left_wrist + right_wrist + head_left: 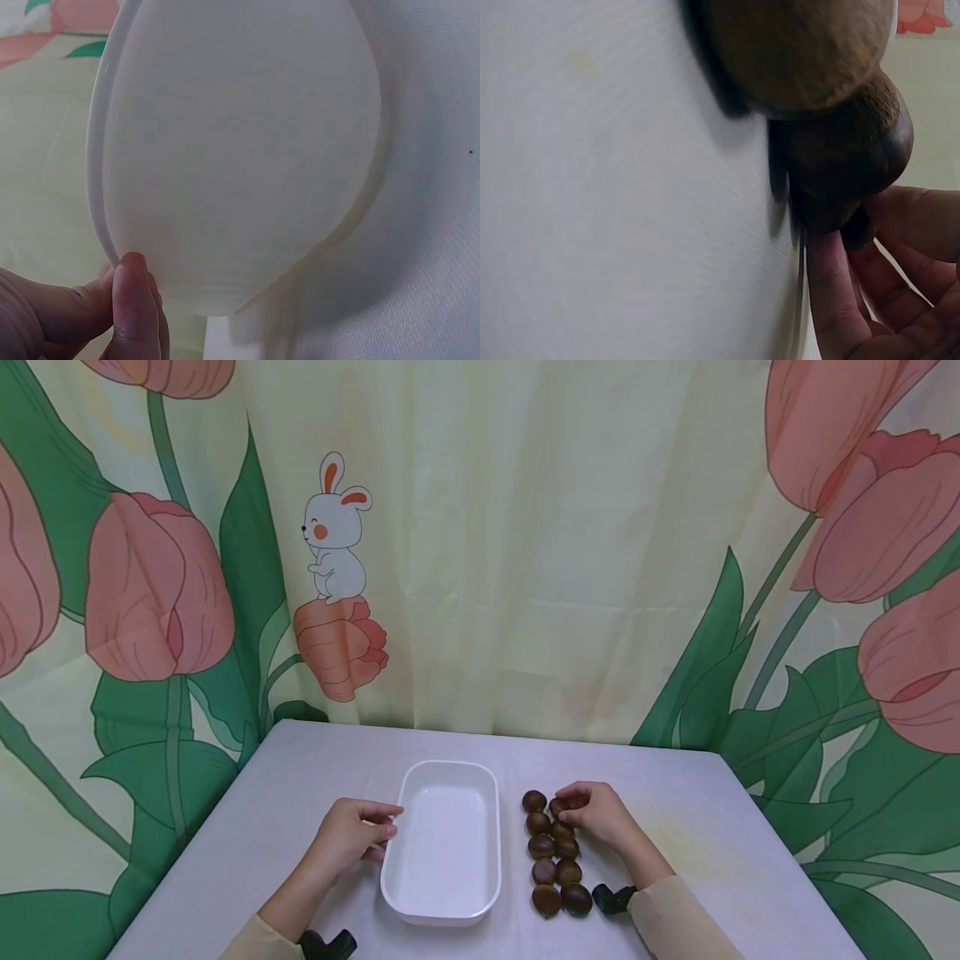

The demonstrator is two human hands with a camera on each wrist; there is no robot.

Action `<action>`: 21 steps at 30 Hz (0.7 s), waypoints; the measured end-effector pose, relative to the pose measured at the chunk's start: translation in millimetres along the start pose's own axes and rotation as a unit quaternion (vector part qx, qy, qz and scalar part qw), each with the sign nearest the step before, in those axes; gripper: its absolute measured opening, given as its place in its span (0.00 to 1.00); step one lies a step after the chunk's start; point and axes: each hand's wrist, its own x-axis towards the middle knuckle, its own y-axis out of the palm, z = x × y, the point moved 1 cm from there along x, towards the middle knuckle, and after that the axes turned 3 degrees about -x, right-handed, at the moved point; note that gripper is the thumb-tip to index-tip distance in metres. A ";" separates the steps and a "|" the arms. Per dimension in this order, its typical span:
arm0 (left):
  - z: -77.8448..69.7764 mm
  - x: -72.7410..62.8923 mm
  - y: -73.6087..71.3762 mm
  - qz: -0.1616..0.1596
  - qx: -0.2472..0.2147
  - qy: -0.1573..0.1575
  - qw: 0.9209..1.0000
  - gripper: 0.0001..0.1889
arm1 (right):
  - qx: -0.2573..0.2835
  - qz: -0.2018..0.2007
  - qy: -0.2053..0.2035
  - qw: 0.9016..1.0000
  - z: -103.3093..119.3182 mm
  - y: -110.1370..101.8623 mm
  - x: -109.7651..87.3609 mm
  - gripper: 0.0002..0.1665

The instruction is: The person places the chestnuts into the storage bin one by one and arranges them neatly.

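Note:
A white rectangular tray [442,856] lies on the table, its inside bare. My left hand [347,837] pinches the tray's left rim between thumb and fingers; in the left wrist view the fingertips [133,300] press at the rim beside the tray's wall [240,150]. To the right of the tray, brown chestnuts stand in two columns, with a large chestnut [576,899] at the near right end. My right hand [602,814] pinches the farthest chestnut [557,807] of the right column, partly hidden by the fingers. In the right wrist view, nearer chestnuts [802,52] partly cover it.
A pale cloth covers the table [675,827]. Behind it hangs a curtain [540,568] printed with tulips and a rabbit. Black wrist-camera mounts [613,899] sit at both beige sleeves [678,918], the right one close to the near chestnuts.

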 end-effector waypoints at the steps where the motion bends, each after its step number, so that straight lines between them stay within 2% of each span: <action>1: 0.2 0.3 -0.1 0.000 0.001 0.001 1.000 0.15 | 0.001 -0.002 0.000 1.000 -0.3 -0.3 0.2 0.16; 9: 1.6 0.8 -0.4 -0.003 -0.001 -0.003 1.000 0.15 | -0.002 -0.018 0.010 1.000 4.2 -5.5 -0.2 0.16; 16: 1.8 0.8 0.6 -0.005 -0.002 -0.005 1.000 0.15 | 0.013 -0.011 0.021 1.000 14.7 -9.3 -2.6 0.17; 21: 2.1 1.1 0.9 -0.004 -0.003 -0.005 1.000 0.15 | 0.023 -0.003 0.004 1.000 24.1 -10.7 -4.0 0.17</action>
